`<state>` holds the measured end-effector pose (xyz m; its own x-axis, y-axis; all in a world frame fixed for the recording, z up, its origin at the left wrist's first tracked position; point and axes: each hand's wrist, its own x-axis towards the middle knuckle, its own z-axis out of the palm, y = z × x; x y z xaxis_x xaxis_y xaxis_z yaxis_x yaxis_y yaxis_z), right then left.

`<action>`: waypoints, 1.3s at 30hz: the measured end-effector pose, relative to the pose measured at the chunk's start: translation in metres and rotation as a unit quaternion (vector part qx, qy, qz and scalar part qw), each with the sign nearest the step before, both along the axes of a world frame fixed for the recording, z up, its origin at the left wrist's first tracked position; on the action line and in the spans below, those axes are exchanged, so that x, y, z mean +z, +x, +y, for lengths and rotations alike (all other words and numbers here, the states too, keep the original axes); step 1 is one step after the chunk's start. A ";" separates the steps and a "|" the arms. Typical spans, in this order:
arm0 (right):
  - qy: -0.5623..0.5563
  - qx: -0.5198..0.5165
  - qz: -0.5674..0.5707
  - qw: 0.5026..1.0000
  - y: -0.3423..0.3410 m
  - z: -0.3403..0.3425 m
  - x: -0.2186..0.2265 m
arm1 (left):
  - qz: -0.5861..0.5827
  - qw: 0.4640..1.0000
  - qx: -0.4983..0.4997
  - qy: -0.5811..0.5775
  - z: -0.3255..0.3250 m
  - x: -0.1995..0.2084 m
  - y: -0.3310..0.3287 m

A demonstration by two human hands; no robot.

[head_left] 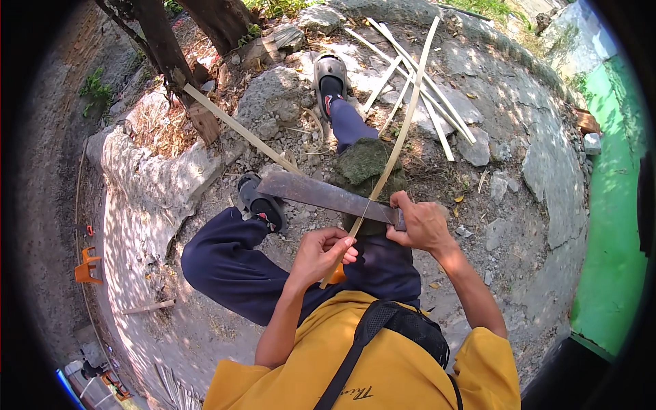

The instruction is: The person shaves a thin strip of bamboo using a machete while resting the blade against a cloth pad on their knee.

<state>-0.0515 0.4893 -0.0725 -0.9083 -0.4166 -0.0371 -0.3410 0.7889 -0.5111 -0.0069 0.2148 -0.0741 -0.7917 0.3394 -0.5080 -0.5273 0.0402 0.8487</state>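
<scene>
My left hand (324,255) pinches the near end of a long, pale bamboo strip (403,130), which runs up and away to the far right. My right hand (424,223) is closed at the near end of a machete (321,195); its handle is mostly hidden by the fingers. The broad, dark blade points left and crosses the strip just beyond my left hand. Beneath them, a dark green cloth pad (365,162) covers part of my outstretched leg. Another bamboo strip (239,130) slants from the tree base toward the blade.
Several loose bamboo strips (424,89) lie crossed on the rocky ground at the far right. Tree trunks (160,41) stand at the far left, near a rough rock (270,96). An orange plastic chair (87,266) is at left, a green wall (611,225) at right.
</scene>
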 end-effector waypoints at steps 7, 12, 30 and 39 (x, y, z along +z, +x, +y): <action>-0.001 -0.005 -0.009 1.000 0.000 0.001 -0.001 | -0.045 0.999 0.025 0.013 -0.013 0.004 0.029; -0.006 -0.001 -0.009 1.000 -0.001 0.001 -0.004 | -0.047 0.998 0.034 0.011 -0.031 0.005 0.055; -0.004 -0.013 0.014 1.000 0.001 -0.004 0.001 | 0.065 0.994 -0.057 -0.069 -0.018 0.002 0.007; 0.008 -0.033 0.021 0.999 0.003 -0.005 0.003 | -0.030 0.999 0.008 -0.043 -0.020 0.006 0.024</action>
<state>-0.0481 0.4839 -0.0694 -0.9345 -0.3559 -0.0055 -0.3088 0.8184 -0.4847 0.0175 0.1945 -0.0681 -0.7635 0.2808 -0.5815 -0.5785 0.1029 0.8092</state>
